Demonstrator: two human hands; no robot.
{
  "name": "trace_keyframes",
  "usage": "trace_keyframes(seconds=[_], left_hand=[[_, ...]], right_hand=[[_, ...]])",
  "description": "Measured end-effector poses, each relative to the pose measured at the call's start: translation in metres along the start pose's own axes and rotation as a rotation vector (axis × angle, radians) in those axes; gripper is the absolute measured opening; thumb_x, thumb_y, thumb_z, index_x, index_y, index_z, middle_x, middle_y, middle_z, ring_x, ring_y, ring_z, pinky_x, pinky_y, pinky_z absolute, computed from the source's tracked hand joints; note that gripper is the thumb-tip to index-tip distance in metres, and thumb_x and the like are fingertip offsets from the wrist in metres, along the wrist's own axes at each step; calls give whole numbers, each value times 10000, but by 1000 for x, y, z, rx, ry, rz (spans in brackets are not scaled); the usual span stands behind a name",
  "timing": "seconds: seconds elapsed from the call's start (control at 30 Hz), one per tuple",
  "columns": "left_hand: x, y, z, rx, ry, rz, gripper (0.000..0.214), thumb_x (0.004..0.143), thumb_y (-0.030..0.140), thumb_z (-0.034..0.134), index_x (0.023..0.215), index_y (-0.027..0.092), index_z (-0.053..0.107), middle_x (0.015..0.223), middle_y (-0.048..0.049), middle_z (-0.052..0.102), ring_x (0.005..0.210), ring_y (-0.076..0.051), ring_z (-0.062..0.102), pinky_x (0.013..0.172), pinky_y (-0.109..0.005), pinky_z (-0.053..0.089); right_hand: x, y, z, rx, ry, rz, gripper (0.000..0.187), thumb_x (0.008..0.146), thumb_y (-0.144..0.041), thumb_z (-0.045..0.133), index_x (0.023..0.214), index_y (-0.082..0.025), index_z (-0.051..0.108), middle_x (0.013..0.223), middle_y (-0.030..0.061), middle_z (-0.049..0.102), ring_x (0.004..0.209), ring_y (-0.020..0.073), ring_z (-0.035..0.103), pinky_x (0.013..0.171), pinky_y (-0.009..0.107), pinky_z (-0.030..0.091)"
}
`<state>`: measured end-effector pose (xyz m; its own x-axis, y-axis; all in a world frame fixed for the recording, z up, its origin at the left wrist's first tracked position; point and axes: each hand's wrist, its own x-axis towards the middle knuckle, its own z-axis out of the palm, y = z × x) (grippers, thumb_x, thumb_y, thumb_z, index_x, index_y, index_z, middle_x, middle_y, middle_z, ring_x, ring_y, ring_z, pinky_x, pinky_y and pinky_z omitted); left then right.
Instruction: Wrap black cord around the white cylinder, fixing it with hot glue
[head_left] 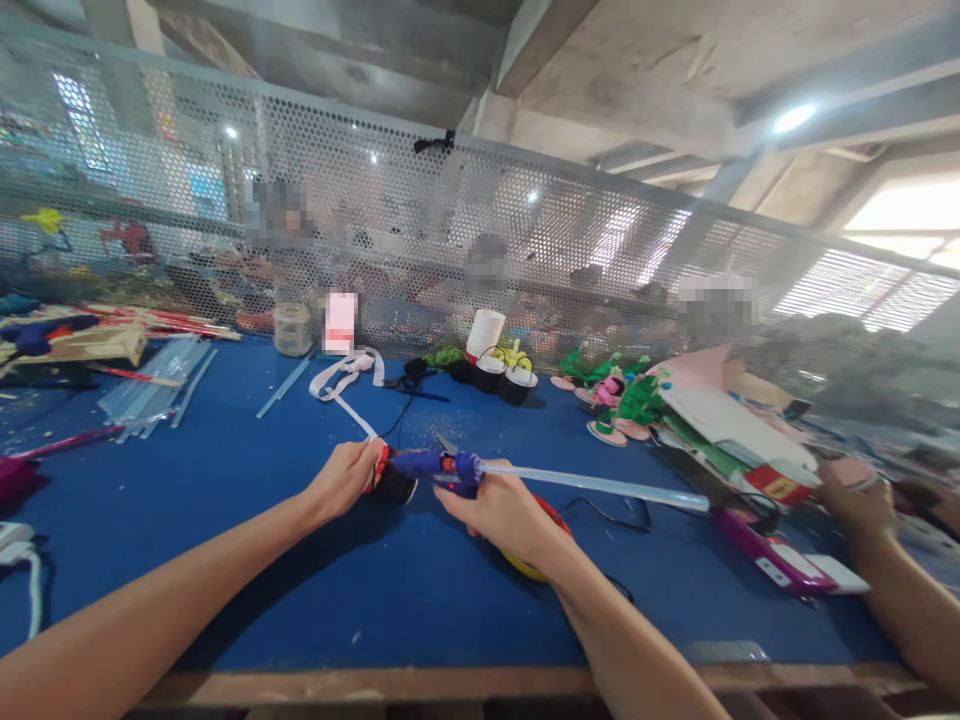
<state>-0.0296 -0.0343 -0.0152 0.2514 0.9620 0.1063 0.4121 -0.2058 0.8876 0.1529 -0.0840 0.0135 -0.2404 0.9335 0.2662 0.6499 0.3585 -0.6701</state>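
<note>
My left hand [346, 480] grips a small black pot [396, 487] with a red band near the fingers, and a white ribbon [351, 412] runs from it to a loose coil further back. Closed around the handle of a blue glue gun [459, 470] is my right hand [504, 508]. The gun's nozzle points left, right at the pot; I cannot tell if they touch. From its rear a long clear glue stick [600, 482] juts to the right. Under my right wrist lies a yellow and red ring-shaped thing [525, 566], partly hidden.
Clear glue sticks [154, 385] are heaped at left, near a jar [292, 330]. Small black-and-white buckets [517, 384] stand behind my hands. Craft plants [619, 400], a pile of cards [735, 420] and a purple device [772, 552] are at right, beside another person's hand [862, 500]. A perforated screen [375, 230] borders the back.
</note>
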Motion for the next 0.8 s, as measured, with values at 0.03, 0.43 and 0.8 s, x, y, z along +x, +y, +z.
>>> trace_keyframes(seconds=[0.03, 0.43, 0.8], left_hand=[[0, 0, 0, -3, 0, 0, 377, 734, 450, 291, 481, 174, 335, 456, 43, 294, 457, -87, 262, 446, -225, 205], [1, 1, 1, -70, 19, -63, 343, 690, 441, 321, 482, 170, 357, 448, 51, 300, 451, -83, 260, 442, -219, 205], [0, 9, 2, -150, 50, -175, 342, 672, 441, 342, 456, 176, 329, 428, 58, 320, 426, -75, 267, 428, -209, 206]], right_hand=[[0, 0, 0, -13, 6, -14, 232, 684, -234, 455, 474, -182, 371, 346, -60, 384, 318, 66, 395, 338, 165, 295], [-4, -6, -4, -109, -14, -99, 181, 695, -201, 455, 527, -183, 392, 413, -51, 426, 409, 80, 406, 418, 183, 300], [-7, -9, 0, -214, -22, -209, 167, 694, -179, 465, 537, -177, 408, 511, -32, 465, 464, 81, 402, 464, 195, 296]])
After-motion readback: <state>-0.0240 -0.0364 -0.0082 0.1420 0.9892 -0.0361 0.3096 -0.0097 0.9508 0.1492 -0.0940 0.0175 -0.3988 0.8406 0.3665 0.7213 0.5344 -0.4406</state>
